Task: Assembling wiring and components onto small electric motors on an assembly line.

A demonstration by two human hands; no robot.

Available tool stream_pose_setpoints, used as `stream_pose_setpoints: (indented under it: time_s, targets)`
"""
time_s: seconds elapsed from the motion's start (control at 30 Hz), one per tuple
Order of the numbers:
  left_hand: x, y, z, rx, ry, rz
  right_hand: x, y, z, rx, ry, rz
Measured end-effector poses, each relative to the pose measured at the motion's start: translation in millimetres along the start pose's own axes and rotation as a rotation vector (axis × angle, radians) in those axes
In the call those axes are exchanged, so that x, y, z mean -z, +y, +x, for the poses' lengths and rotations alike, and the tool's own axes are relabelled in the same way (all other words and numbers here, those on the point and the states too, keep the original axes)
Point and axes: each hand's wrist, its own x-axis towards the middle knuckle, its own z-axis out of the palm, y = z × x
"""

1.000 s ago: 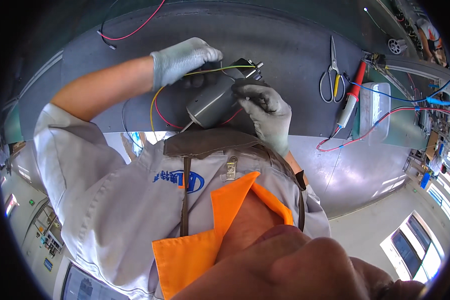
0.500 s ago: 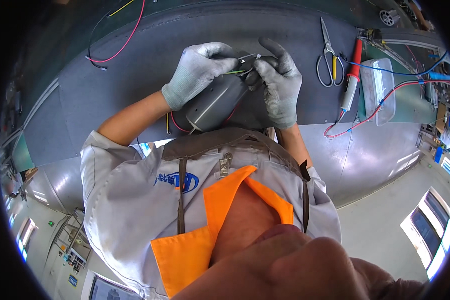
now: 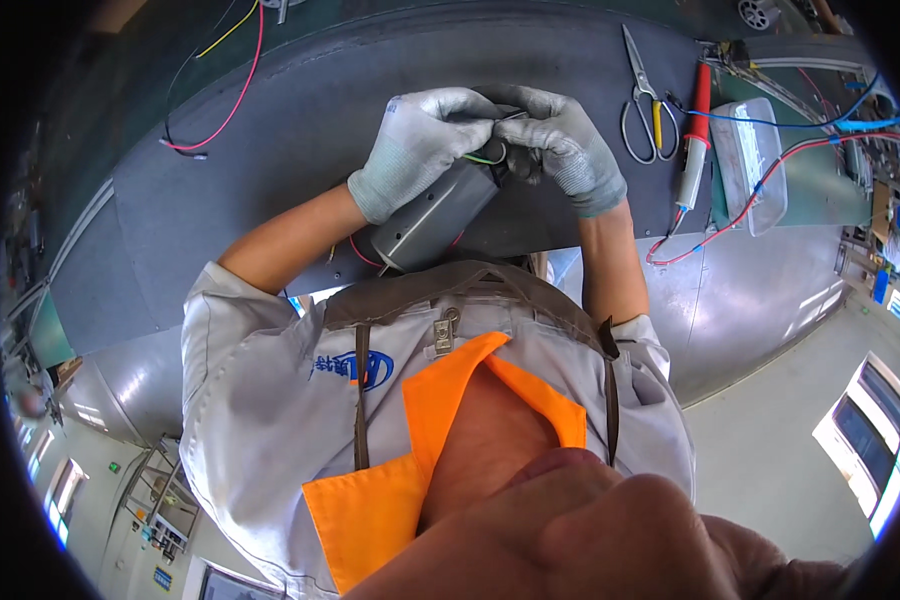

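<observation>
My left hand (image 3: 402, 142) and my right hand (image 3: 570, 150), both in grey-white work gloves, meet fingertip to fingertip above the far end of a grey cylindrical motor-like housing (image 3: 435, 222). Finger and thumb of each are pinched together on a thin cable tie, now mostly covered by the gloves. Just below the left fingertips curves a green-yellow wire (image 3: 486, 160), close to the housing's end. The housing lies tilted on the bench near my apron, with a red wire (image 3: 362, 254) looping out beside its near end.
Right of my hands lie scissors (image 3: 656, 125) with one yellow-wrapped handle and a red-and-white corded hand tool (image 3: 696, 140). Beyond them is a clear plastic box (image 3: 758, 160), with blue and red cables crossing it. Red, black and yellow wires (image 3: 248, 92) lie at the far left of the grey bench.
My hands have drawn closer together, and my raised right fingers have folded down. The thin strip that showed between them is now mostly hidden. The view has shifted slightly.
</observation>
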Motion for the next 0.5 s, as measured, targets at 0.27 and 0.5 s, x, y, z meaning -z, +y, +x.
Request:
stream_pose_setpoints:
  time_s: [0.27,0.5]
  targets:
    - [-9,-2,-15,-0.291,0.149,0.341,-18,18,-14,0.471,0.444,-0.755]
    - [-9,-5,-30,-0.024,0.267,-0.058,8,30,-4,0.445,0.510,-0.664]
